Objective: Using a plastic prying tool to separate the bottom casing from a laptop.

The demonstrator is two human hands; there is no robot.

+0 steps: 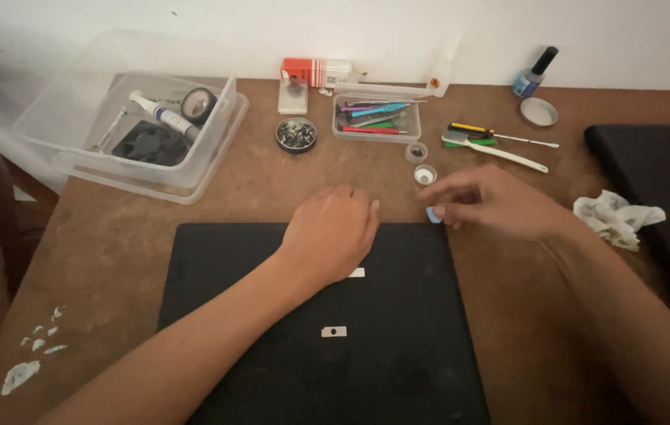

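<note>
Hidden: the left hand (333, 234) covers the far middle edge of the black laptop base (327, 330), so what lies under its palm can't be seen; the near edge of the base runs out of frame.
Hard to make out: the right hand (492, 203) is blurred, and the small blue pick (433, 214) at its fingertips shows only as a smudge of blue.
Left hand: knuckles up, fingers loosely curled, resting on the far edge of the laptop base, holding nothing that shows.
Right hand: fingers pinched narrow around the blue pick, right at the far right corner of the base, just beside the left hand.
Laptop base: flat on the desk (114, 236), near centre, underside up, with a small white sticker (334, 331) in its middle.
Just beyond the hands: two small round cups (421, 164), then a white toothbrush (496, 151) and a yellow-handled tool (469, 127).
Far centre: a clear tray of tools (376, 118) and a round dish of screws (296, 134).
Far left: a clear plastic box (146, 134) holding tape and a tube.
Right: a crumpled white tissue (614, 216); a second black device (666, 205) is cut off by the frame edge.
</note>
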